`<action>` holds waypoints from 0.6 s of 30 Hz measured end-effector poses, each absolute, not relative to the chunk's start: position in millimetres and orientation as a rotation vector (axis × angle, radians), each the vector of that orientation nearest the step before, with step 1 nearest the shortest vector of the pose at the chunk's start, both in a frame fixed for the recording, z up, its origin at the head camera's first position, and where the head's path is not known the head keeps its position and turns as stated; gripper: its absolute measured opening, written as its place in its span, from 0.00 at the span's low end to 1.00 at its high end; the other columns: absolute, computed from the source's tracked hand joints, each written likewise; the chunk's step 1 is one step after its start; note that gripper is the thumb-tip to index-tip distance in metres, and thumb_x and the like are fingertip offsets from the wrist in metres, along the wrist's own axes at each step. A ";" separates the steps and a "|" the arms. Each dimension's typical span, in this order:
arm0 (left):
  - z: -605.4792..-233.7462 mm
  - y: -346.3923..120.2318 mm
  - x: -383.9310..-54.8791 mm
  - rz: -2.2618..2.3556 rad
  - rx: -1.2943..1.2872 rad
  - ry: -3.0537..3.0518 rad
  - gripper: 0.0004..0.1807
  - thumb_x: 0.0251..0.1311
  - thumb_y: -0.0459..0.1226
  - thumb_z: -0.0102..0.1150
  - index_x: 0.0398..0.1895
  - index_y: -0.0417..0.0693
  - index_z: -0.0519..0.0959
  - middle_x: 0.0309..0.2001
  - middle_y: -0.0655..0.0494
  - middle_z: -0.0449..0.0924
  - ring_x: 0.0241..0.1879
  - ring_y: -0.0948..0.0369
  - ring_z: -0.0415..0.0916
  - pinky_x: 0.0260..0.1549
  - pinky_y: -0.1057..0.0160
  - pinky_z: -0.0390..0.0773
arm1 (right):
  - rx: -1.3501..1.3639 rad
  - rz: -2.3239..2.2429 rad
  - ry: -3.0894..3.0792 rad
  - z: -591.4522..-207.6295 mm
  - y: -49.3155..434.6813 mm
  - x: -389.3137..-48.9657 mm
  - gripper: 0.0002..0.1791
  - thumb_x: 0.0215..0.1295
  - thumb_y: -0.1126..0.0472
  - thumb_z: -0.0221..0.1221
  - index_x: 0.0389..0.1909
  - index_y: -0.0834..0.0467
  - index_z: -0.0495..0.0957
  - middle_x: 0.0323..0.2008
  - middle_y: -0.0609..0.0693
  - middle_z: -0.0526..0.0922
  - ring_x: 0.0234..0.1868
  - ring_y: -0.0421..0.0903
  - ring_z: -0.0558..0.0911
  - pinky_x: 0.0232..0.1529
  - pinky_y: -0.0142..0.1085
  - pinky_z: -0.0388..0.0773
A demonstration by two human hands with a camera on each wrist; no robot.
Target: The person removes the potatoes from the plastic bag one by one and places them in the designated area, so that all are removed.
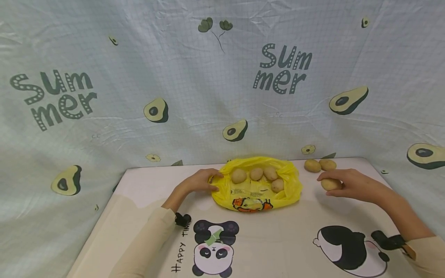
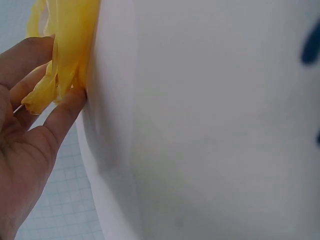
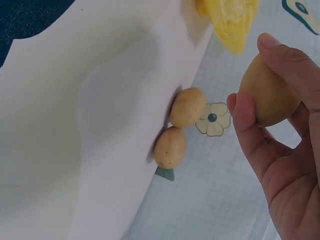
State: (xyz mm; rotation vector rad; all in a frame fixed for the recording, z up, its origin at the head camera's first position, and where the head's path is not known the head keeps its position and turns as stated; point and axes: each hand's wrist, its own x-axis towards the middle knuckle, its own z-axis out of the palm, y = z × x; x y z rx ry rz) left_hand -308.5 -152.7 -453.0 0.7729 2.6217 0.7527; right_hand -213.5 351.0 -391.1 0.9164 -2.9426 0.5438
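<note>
yellow thin plastic bag (image 1: 293, 187), one only, lies near the far edge of a pale bench (image 1: 278, 235), its wide mouth showing four potatoes (image 1: 256, 173): three in a row towards the back and one in front of them on the right. two more potatoes (image 1: 312, 165) rest side by side, touching, on the bench to the right of the bag, close to the far edge. a seventh potato (image 1: 331, 184) is in the right hand (image 1: 358, 187), pinched between thumb and fingertips, just nearer the wearer than that pair and apart from the bag. the left hand (image 1: 201, 180) grips the bag's left rim, thumb on one side of the gathered plastic and fingers on the other. both forearms, in beige sleeves (image 1: 147, 245), stretch forward from the lower corners and angle inwards, with something dark at each cuff. two panda drawings (image 1: 213, 253) are printed on the bench's covering, one left and one right. behind hangs one pale sheet (image 1: 194, 77) patterned with avocados, flowers and the word "summer" twice.
</note>
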 end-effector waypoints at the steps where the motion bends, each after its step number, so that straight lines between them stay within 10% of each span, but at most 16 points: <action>1: -453.4 -152.9 -308.6 0.753 0.773 2.622 0.26 0.61 0.37 0.71 0.64 0.46 0.79 0.68 0.48 0.74 0.69 0.49 0.68 0.71 0.49 0.66 | 0.912 0.540 -2.945 -391.1 351.3 -213.3 0.22 0.54 0.58 0.76 0.51 0.47 0.81 0.33 0.34 0.76 0.31 0.31 0.69 0.29 0.28 0.69; 18: -451.8 -152.6 -307.0 0.742 0.772 2.619 0.27 0.61 0.37 0.71 0.64 0.45 0.79 0.68 0.47 0.74 0.69 0.49 0.68 0.71 0.49 0.66 | 0.957 0.496 -2.786 -399.0 364.6 -215.9 0.26 0.47 0.60 0.79 0.48 0.47 0.83 0.41 0.41 0.82 0.33 0.29 0.69 0.27 0.28 0.70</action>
